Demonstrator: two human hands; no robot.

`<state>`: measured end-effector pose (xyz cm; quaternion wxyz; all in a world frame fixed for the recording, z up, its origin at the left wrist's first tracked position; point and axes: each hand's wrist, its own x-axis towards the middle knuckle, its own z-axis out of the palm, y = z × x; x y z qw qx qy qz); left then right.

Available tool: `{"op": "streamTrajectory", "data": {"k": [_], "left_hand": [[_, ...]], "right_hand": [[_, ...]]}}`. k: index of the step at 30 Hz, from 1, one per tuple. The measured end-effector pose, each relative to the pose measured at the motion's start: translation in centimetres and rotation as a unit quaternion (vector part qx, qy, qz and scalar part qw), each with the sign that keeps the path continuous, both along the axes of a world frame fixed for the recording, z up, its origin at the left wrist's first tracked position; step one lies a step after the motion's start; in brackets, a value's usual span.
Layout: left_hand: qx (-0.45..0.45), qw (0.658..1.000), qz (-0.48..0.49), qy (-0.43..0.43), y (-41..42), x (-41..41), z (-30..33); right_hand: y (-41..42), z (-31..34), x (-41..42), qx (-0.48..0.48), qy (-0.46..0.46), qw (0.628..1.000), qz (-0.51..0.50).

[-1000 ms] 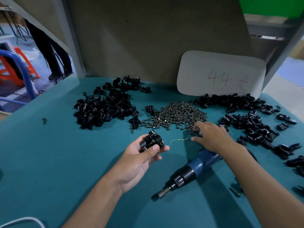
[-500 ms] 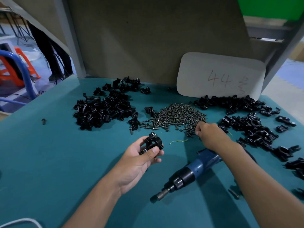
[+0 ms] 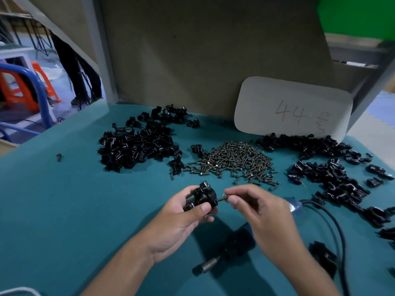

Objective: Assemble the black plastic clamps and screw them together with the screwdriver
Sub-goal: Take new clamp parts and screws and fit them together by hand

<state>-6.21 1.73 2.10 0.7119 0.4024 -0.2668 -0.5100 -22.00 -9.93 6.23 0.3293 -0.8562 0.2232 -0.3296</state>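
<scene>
clamp (image 3: pixel 203 197) gripped, fingers (image 3: pixel 232 199) pinching screw (image 3: pixel 222 198)

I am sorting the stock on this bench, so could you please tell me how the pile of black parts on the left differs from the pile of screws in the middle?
The left pile of black parts is glossy black plastic; the pile of screws is dull metal. The black parts are chunky and curved; the screws are thin and straight. The black pile sits further left, the screws mid-table. Both lie loose on the green table.
</scene>
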Motion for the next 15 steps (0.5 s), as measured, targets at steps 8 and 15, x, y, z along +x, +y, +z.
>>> {"op": "streamTrajectory", "data": {"k": [8, 15], "left_hand": [[-0.01, 0.999, -0.016, -0.029, 0.12, -0.2, 0.09], [-0.015, 0.999, -0.029, -0.016, 0.09, -0.38, 0.28]], "right_hand": [[0.8, -1.02, 0.01, -0.103, -0.028, 0.994, -0.001], [0.49, -0.98, -0.32, -0.087, -0.029, 0.996, -0.016]]}}
